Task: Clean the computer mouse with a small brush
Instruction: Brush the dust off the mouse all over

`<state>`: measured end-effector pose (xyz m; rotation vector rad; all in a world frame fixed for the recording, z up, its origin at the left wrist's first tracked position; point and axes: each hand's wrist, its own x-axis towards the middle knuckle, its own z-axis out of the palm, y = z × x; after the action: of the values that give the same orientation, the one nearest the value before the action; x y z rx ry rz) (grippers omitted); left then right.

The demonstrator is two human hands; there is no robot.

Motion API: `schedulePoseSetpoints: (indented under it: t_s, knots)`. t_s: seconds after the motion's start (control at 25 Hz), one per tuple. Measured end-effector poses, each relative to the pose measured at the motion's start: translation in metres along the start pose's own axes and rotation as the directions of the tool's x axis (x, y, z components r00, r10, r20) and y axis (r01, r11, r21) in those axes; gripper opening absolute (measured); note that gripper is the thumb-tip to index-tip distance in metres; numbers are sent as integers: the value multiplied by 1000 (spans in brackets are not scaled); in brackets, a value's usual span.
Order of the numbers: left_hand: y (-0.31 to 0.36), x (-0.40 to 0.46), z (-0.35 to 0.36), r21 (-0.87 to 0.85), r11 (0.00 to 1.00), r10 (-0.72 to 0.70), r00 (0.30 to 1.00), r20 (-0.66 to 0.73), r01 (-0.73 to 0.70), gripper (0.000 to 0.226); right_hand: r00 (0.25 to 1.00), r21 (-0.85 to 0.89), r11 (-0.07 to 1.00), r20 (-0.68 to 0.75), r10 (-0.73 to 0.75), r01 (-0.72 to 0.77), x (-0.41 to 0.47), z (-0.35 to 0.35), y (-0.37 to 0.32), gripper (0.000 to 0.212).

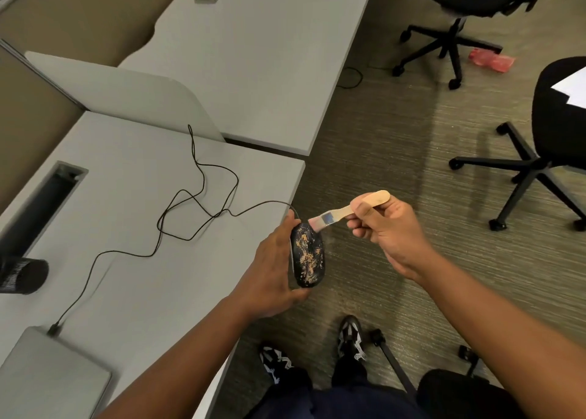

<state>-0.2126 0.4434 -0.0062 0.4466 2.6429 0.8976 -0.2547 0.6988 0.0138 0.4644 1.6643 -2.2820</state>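
Note:
A black computer mouse [308,255] speckled with tan dust is held in my left hand [272,269], just past the desk's right edge and above the carpet. Its thin black cable [196,203] loops back across the desk to a closed grey laptop [47,374]. My right hand [390,231] grips the wooden handle of a small flat brush [348,211]. The brush's bristles touch the far end of the mouse.
The grey desk [142,291] has a cable slot [47,196] and a black mesh cup [22,276] at the left. A low divider panel [133,98] stands behind. Black office chairs [545,152] stand on the carpet at right. My feet [348,339] are below.

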Motion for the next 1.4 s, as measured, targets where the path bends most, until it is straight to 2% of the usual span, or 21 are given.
schedulePoseSetpoints:
  t_s: [0.2,0.4,0.6,0.84,1.0,1.24,1.4]
  knots:
    - [2,-4,-2,-30,999,-19,1000,-19,19,147,996,-136,988,59,-67,74,0,7,1,7]
    - [6,-6,-6,-6,998,-56,998,-16,56,152,986,-317,934,85,-145,164,3,-1,-2,14]
    - [12,-6,-9,-7,997,-74,997,-14,74,153,985,-171,973,105,-137,154,1,5,1,7]
    - [9,-6,-5,-27,992,-123,992,-31,122,153,991,-229,968,112,-79,103,3,2,3,5]
    - [8,-6,-3,-22,990,-137,990,-29,136,155,987,-233,962,107,-120,142,4,-1,0,6]
    - [8,-7,-5,-58,990,-130,990,-56,126,155,976,-195,978,214,-26,69,3,-2,4,5]
    - [9,-6,-6,-87,989,-125,990,-68,119,155,989,-223,973,143,-28,60,6,-8,8,6]
